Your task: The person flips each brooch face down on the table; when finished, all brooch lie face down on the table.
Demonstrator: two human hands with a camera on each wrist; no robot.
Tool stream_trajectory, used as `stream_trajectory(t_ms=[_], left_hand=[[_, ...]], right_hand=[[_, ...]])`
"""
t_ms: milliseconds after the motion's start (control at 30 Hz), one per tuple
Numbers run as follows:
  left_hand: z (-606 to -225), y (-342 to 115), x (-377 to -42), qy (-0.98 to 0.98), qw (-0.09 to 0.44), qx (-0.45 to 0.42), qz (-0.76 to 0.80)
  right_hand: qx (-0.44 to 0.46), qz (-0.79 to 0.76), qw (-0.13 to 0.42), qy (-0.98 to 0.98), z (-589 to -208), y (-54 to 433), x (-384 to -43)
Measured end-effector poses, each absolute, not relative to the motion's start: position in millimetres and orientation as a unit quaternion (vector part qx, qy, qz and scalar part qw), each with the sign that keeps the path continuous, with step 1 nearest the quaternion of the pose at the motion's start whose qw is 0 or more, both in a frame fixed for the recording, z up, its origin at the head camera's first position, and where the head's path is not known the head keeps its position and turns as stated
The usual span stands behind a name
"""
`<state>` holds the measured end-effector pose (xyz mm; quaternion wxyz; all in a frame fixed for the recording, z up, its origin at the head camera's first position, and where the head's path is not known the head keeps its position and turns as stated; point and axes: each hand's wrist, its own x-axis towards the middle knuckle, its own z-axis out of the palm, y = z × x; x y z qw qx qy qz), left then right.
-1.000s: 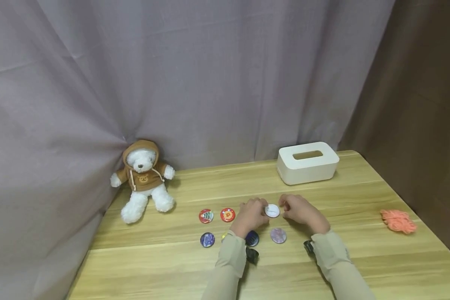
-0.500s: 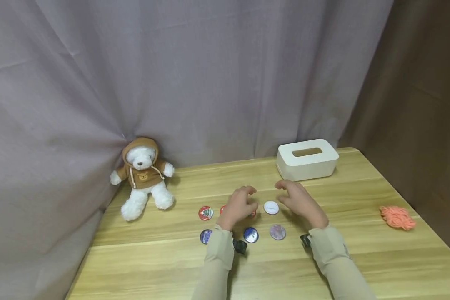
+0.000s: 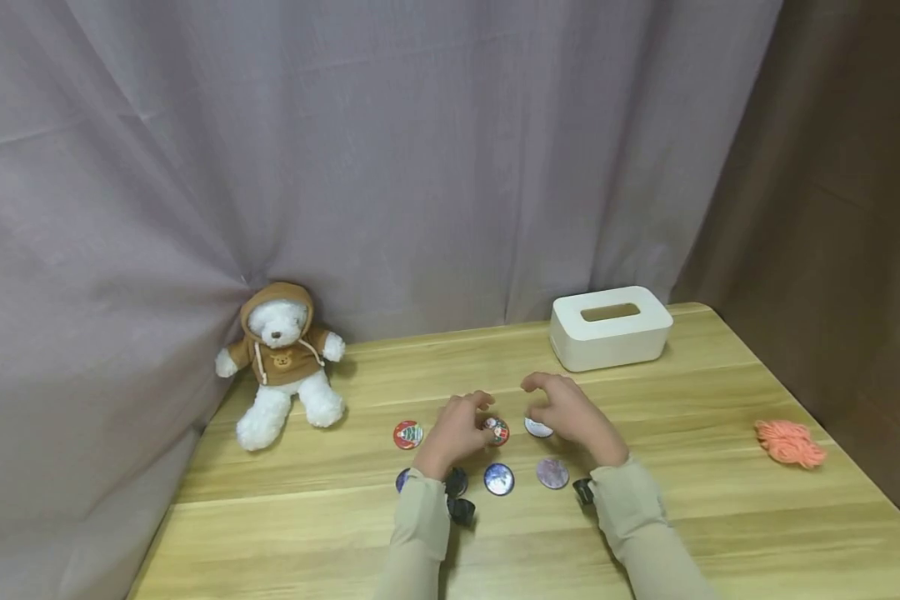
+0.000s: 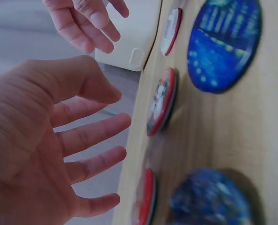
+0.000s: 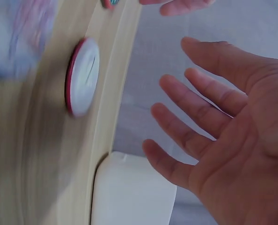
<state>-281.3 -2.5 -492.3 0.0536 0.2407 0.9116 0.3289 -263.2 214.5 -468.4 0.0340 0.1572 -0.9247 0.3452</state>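
Round button badges lie in two rows on the wooden table. My left hand (image 3: 453, 429), fingers spread and bent, hovers beside a red Christmas badge (image 3: 497, 432) and holds nothing. Another red badge (image 4: 146, 201) under it is hidden in the head view. My right hand (image 3: 573, 417) is above a white badge (image 3: 537, 428), partly covering it there; the right wrist view shows that palm bare, fingers apart. In the front row are a blue badge (image 3: 498, 479), a marbled pink-purple badge (image 3: 552, 473) and a purple badge (image 3: 402, 480) half hidden by my left sleeve.
A red tree badge (image 3: 407, 434) ends the back row at left. Beyond sits a white teddy bear (image 3: 281, 358) in a brown hoodie. A white tissue box (image 3: 611, 329) stands at the back right, and coral yarn (image 3: 790, 443) lies near the right edge. Curtains hang behind.
Both hands came away from the white badge, which stays on the table. The left hand moved left over the red badges; the right hand lifted, then shifted left above the white badge.
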Motion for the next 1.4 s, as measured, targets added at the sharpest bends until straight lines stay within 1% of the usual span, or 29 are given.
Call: stream_trajectory(t_ms=[133,267,733,1000,1400], left_hand=[[-496.1,-6.6,-278.4,0.915,0.057,0.244,0.317],[-497.6,-9.9,-277.0,0.916,0.048,0.251,0.310],[-501.0,-5.0,-281.1,0.929,0.004,0.235,0.286],[-505.1,1.9,-279.3,0.933,0.002,0.229,0.279],[-508.1,-4.2,-281.1,0.937,0.005,0.217,0.274]], right_hand=[[0.154,0.346,0.018,-0.925,-474.2,201.8,-261.3],[0.142,0.343,0.005,-0.929,-477.9,191.1,-258.9],[0.185,0.253,0.031,-0.949,-484.2,171.5,-269.1],[0.188,0.232,0.017,-0.954,-487.1,169.2,-271.3],[0.192,0.225,0.018,-0.955,-492.4,161.9,-273.3]])
